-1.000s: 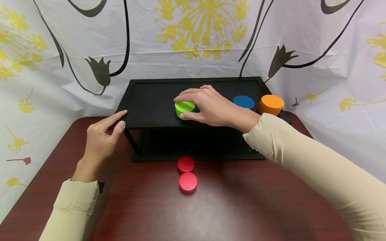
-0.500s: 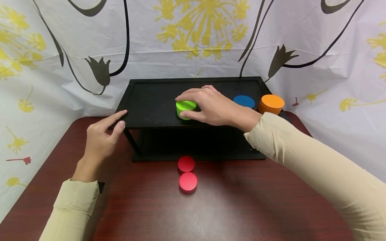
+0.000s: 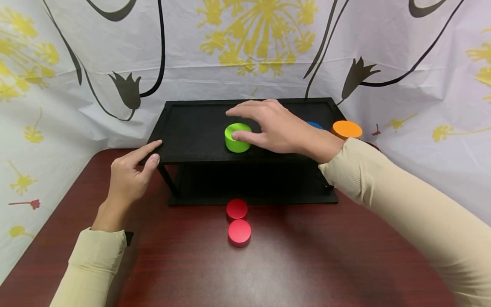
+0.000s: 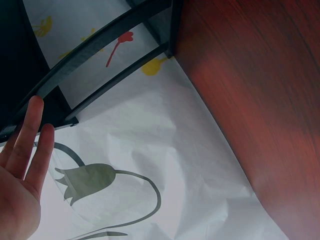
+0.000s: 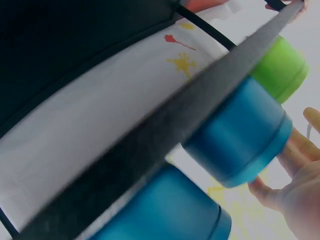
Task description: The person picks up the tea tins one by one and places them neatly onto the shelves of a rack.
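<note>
In the head view a lime-green round container (image 3: pixel 237 138) stands on the top board of a black two-tier shelf (image 3: pixel 192 132). My right hand (image 3: pixel 268 123) hovers just above and right of it, fingers stretched out, the thumb overlapping its lid. In the right wrist view, the green container (image 5: pixel 282 70) and two blue cylindrical containers (image 5: pixel 240 132) stand along the shelf's edge, with my right hand (image 5: pixel 300 185) beside them. My left hand (image 3: pixel 130 175) rests its fingers on the shelf's left front corner; in the left wrist view, this hand (image 4: pixel 22 175) has straight fingers by the frame.
An orange round container (image 3: pixel 346 129) stands at the shelf's right end. A blue lid (image 3: pixel 314 125) shows partly behind my right wrist. Two red round pieces, a rear one (image 3: pixel 236 209) and a front one (image 3: pixel 239 232), sit on the brown table (image 3: pixel 192 264). Patterned white cloth (image 3: pixel 245 81) hangs behind.
My right hand has let go of the green container and lifted slightly, its fingers spreading. The container has stayed nearly in place. My left hand has not moved.
</note>
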`<state>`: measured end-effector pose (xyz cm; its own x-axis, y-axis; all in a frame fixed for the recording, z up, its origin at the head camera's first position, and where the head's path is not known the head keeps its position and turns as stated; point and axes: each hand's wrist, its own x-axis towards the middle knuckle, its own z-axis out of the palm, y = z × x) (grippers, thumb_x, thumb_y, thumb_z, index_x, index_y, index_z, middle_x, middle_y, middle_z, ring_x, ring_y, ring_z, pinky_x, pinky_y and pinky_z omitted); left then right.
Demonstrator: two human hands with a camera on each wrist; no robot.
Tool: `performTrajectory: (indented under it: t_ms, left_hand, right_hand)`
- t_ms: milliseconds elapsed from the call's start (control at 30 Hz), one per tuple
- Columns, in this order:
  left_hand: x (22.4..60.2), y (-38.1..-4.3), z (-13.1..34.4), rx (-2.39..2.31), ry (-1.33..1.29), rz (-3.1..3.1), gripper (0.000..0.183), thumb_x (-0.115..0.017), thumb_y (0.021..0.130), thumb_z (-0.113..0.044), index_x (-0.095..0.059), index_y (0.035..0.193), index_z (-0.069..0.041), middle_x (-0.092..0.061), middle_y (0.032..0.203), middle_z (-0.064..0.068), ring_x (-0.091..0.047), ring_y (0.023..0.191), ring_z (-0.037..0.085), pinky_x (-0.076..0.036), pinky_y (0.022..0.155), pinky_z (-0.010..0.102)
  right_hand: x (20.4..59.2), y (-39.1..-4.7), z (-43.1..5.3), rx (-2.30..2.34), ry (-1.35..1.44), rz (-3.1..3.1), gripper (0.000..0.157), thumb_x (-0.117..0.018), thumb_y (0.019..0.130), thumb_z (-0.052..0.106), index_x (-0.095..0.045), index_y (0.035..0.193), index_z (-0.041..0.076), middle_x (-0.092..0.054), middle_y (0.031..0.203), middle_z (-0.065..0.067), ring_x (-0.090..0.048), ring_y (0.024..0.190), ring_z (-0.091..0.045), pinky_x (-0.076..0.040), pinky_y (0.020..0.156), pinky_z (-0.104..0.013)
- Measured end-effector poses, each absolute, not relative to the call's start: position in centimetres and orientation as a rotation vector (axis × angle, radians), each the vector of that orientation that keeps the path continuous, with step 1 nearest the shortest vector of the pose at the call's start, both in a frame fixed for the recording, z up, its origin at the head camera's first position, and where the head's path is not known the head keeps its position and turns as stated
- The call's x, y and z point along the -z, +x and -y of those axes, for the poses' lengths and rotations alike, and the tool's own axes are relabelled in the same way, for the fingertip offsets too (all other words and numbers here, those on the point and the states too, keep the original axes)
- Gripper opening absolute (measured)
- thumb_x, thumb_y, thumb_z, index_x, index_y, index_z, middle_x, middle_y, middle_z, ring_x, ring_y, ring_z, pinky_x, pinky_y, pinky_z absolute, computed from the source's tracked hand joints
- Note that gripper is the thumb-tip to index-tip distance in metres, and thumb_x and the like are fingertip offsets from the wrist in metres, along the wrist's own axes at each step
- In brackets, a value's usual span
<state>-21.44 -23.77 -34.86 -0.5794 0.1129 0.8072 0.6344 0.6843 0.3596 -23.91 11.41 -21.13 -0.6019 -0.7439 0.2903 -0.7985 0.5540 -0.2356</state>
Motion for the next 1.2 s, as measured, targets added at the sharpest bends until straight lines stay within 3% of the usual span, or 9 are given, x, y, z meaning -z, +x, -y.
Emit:
performTrajectory:
  t_ms: [300,833,1200]
  left_hand:
    - [35.0,-21.4,23.7,0.838,-0.571,2.093,0.032,-0.058,0.097,-0.027,-0.074,0.123,-0.016,-0.074,0.111,0.007,-0.067,0.088,0.024,-0.039,0.084,0.01]
    - [34.9,-21.4,23.8,0.833,-0.566,2.104,0.032,-0.058,0.096,-0.026,-0.074,0.123,-0.016,-0.074,0.111,0.007,-0.066,0.085,0.023,-0.038,0.082,0.012]
    - [34.9,-21.4,23.8,0.83,-0.564,2.106,0.032,-0.058,0.097,-0.027,-0.073,0.123,-0.017,-0.074,0.112,0.007,-0.067,0.087,0.025,-0.038,0.081,0.012]
  right_hand:
    - [20.8,-23.1,-12.2,-0.525,1.317,2.578,0.048,-0.064,0.097,0.033,-0.058,0.14,0.012,-0.057,0.141,-0.004,-0.049,0.131,-0.02,-0.029,0.11,-0.049]
    - [22.4,-19.3,-12.6,-0.511,1.475,2.416,0.055,-0.068,0.094,0.036,-0.055,0.143,0.013,-0.052,0.146,-0.006,-0.047,0.134,-0.016,-0.016,0.116,-0.054]
    - [24.4,-17.6,-12.6,-0.48,1.565,2.358,0.053,-0.07,0.093,0.035,-0.059,0.14,0.013,-0.053,0.145,-0.008,-0.045,0.136,-0.018,-0.014,0.115,-0.058]
